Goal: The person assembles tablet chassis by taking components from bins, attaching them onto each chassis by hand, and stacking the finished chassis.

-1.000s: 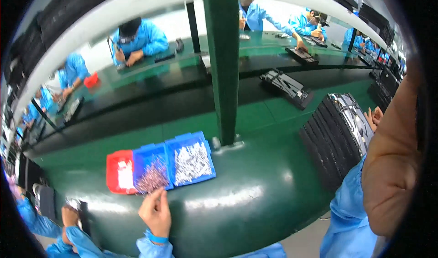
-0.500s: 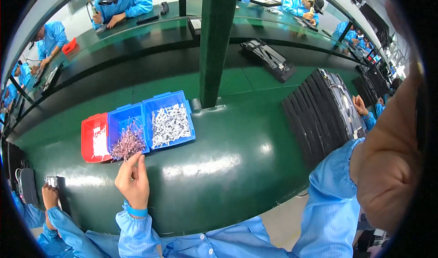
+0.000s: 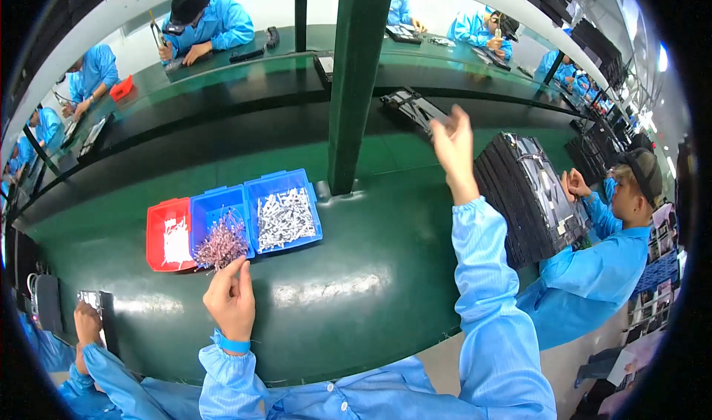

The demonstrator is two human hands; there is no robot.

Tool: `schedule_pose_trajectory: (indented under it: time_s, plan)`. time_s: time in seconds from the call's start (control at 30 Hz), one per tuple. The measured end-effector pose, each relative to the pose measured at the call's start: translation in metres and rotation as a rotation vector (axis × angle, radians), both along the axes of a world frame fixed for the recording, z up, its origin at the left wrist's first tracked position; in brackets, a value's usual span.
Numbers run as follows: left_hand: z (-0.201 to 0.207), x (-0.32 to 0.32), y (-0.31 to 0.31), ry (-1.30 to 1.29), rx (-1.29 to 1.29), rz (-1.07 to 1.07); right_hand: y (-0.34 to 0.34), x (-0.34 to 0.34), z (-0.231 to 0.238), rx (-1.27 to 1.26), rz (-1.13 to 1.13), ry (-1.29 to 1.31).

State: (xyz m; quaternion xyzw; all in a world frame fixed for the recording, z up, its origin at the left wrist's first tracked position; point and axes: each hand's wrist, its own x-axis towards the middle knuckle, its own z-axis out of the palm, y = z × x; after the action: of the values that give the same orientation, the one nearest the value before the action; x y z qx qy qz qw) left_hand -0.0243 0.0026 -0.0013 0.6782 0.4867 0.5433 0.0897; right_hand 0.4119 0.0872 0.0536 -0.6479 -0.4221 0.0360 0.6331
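Observation:
My left hand is at the front edge of a blue bin. Its thumb and fingertips are pinched together just below a heap of thin pinkish wired parts; whatever they hold is too small to make out. My right hand is raised on an outstretched arm, with thumb and fingers apart and nothing seen between them. Behind it, partly covered, a black flat device frame lies on the dark belt. A second blue bin holds small white-and-grey pieces, and a red bin holds white strips.
A green post rises from the green table behind the bins. At right stands a stack of black device frames, with a co-worker beside it. Another person's hand is at a device on the left. Several workers sit across the belt.
My right hand has gone from close up at the right edge to out over the table near the far frame. My left hand stays pinched by the bin. The view has shifted slightly.

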Motion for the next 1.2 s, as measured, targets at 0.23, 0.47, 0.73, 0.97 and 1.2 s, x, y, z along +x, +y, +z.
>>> schedule_pose_trajectory:
  time_s: [0.23, 0.47, 0.73, 0.97, 1.2]
  plan:
    - [-0.003, 0.002, 0.001, 0.022, -0.014, -0.005, 0.054, 0.049, -0.106, -0.137, -0.39, 0.369]
    - [-0.003, 0.005, 0.001, 0.046, -0.029, -0.016, 0.077, 0.061, -0.104, 0.087, -0.36, 0.726]
    - [-0.005, 0.008, 0.0, 0.037, -0.029, -0.037, 0.052, 0.025, -0.103, -0.063, 0.38, 1.135]
    - [-0.001, 0.007, -0.003, -0.009, -0.026, -0.032, -0.082, -0.094, -0.097, -0.226, 0.573, 0.99]
    - [0.004, 0.003, -0.009, -0.218, -0.029, -0.013, -0.249, -0.164, -0.049, -0.563, 0.735, 1.363]
